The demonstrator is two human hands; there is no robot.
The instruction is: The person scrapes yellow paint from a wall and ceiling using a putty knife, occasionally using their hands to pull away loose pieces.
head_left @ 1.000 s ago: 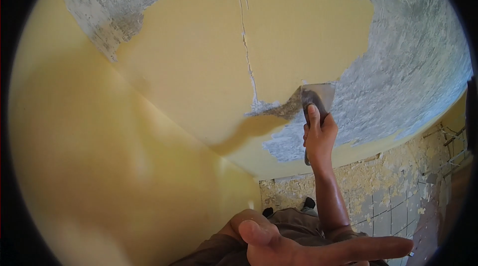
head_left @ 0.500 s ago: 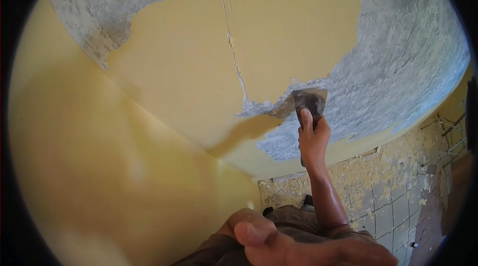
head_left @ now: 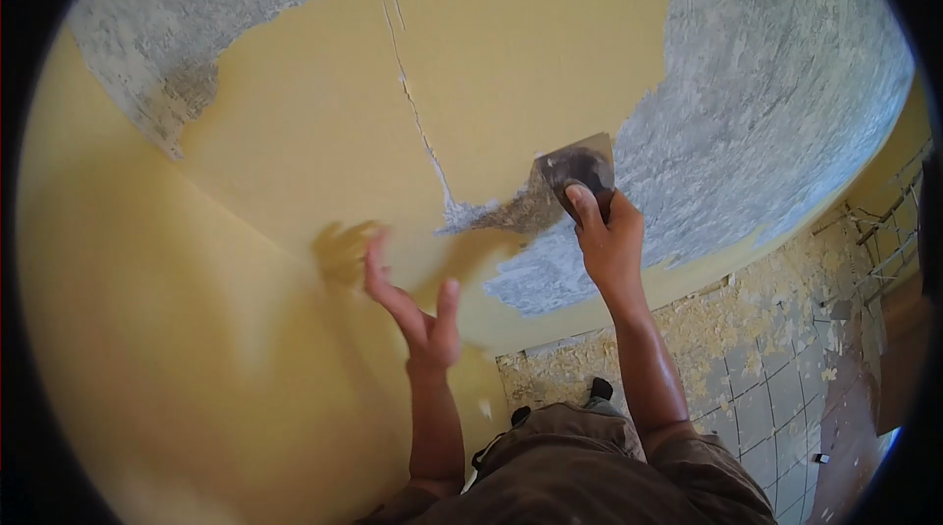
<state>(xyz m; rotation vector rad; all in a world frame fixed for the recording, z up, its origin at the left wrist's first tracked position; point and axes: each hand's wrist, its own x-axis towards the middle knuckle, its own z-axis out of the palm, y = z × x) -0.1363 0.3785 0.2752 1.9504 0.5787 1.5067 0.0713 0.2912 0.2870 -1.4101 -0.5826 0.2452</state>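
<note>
My right hand (head_left: 611, 235) grips a wide scraper (head_left: 575, 166), thumb pressed along the dark base of its blade. The blade lies at the lower edge of a yellow paint patch (head_left: 521, 54) on the wall. Around that patch the surface is stripped to rough grey plaster (head_left: 756, 103). A jagged crack (head_left: 408, 93) runs down through the yellow paint to a small bared spot (head_left: 476, 216) left of the blade. My left hand (head_left: 417, 314) is raised, empty, thumb and fingers spread, in front of the yellow wall near the corner.
A second yellow wall (head_left: 196, 329) meets the scraped one at the left. Paint flakes (head_left: 707, 348) litter the tiled floor (head_left: 776, 407) around my feet. At the right stand a ladder-like frame (head_left: 889, 230) and a brown panel (head_left: 906, 368).
My left hand has gone from low near my body up toward the wall, its fingers opening out. The scraper has tilted leftward and shifted slightly up along the paint edge.
</note>
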